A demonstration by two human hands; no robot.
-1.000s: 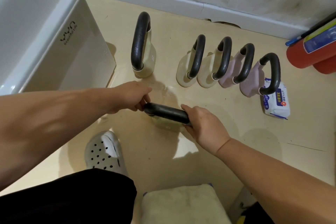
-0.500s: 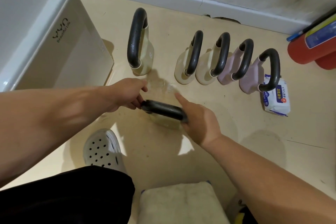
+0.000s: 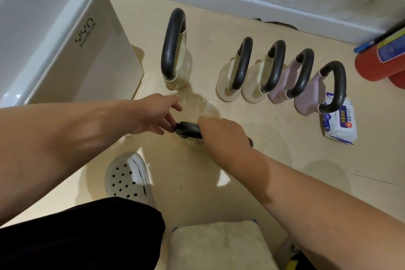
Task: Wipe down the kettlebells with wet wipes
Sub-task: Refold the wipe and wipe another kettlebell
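Black iron and pale cream: a kettlebell stands on the floor under a person's two bare hands. The left hand reaches in from the left with the forearm level, its lower fingers pinching the left end of the black handle while the index finger points forward, loose. The right hand comes in from the lower right, palm down, curled over the right part of the handle and closed on it.

Most of the kettlebell is hidden: only a short stretch of handle shows between the hands, with a sliver of cream body below the right hand's fingers. No wipe can be made out in either hand. A wet sheen on the floor just beyond the hands blurs the fingertips there.

Beyond the left hand stands a tall kettlebell, upright. Beyond and to the right of the right hand, four smaller ones lean in a touching row, two cream and two lilac. The wipes pack lies flat behind the last of them, well to the right of the right hand. A white bin sits far left; a perforated clog is below the left hand.
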